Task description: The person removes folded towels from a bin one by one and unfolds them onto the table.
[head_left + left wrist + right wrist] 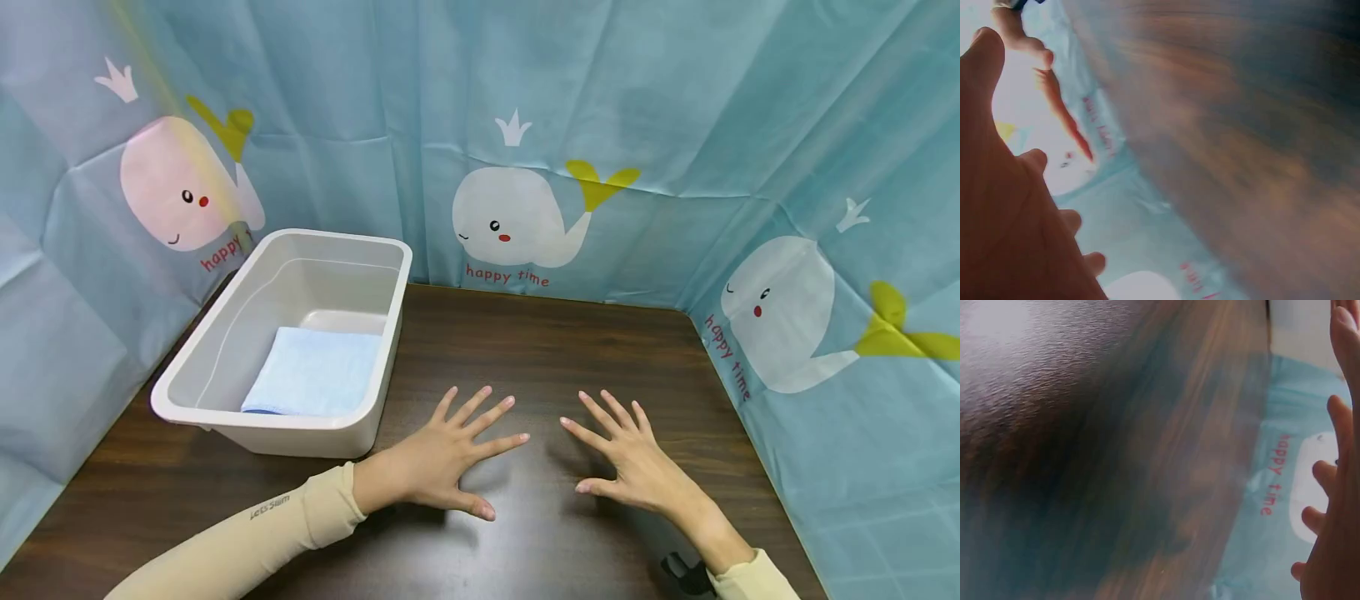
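Observation:
Both hands are held over the dark wooden table with fingers spread and nothing in them. The left hand (442, 454) is just right of a pale grey plastic tub (390, 367), its fingers pointing right and away. Opposite it, the right hand (633, 458) spreads its fingers toward the left and back. Inside the tub lies a folded light blue cloth (315, 371), flat on the bottom. In the left wrist view the left hand (1016, 187) fills the left side, with the right hand (1022, 44) beyond. The right wrist view shows the right hand (1335, 506) at its right edge.
A brown wood-grain table (540, 350) spreads under the hands. Light blue curtain (675, 100) printed with white whales surrounds its back and sides. Near the right wrist, a small black object (688, 575) shows on the table; its kind cannot be told.

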Demonstrator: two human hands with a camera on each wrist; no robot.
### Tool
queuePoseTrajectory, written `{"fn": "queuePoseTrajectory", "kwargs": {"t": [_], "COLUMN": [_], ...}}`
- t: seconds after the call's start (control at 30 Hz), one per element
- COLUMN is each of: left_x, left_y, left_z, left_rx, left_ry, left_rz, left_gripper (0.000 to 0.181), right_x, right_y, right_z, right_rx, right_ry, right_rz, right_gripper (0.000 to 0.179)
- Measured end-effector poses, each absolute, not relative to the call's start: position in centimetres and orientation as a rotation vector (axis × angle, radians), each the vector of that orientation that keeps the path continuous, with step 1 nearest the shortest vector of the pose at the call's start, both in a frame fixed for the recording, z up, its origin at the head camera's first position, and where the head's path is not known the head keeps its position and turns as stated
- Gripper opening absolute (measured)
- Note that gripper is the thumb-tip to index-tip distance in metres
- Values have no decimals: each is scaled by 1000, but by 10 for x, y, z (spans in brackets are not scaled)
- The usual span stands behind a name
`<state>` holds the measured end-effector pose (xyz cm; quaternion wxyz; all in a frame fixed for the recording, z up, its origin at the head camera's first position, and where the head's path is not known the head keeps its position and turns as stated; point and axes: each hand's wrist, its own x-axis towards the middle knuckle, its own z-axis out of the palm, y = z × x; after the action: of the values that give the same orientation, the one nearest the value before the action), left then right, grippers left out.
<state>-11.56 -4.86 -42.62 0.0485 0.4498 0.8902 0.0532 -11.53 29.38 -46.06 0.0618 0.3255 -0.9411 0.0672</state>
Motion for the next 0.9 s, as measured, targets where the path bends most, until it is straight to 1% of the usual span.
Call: {"fn": "queuePoseTrajectory", "kwargs": {"t": [0.1,0.27,0.4,0.5,0.63,0.8,0.9], "left_x": [-102,-77,-72,-73,-76,-76,-74], "left_y": [-53,-72,-102,-132,-179,-237,-263], "left_z": [-414,-377,-354,-344,-340,-346,-352], "left_rx": [1427,1501,1450,1287,988,562,310], "left_ry": [2734,2843,3015,3131,3260,3342,3332], "left_rz": [208,248,298,371,443,448,431], "left_gripper": [96,100,98,97,96,94,93], "right_x": [-120,-136,-156,-173,-200,-233,-248], "right_y": [290,270,244,218,177,118,81], "right_z": [-455,-433,-411,-393,-368,-343,-327], "right_rx": [977,1004,1067,1101,1108,1166,1228], "right_ry": [-2853,-2831,-2810,-2812,-2816,-2786,-2768], "right_rz": [282,538,695,802,916,1030,1098], "right_gripper": [87,82,76,71,65,59,57]}}
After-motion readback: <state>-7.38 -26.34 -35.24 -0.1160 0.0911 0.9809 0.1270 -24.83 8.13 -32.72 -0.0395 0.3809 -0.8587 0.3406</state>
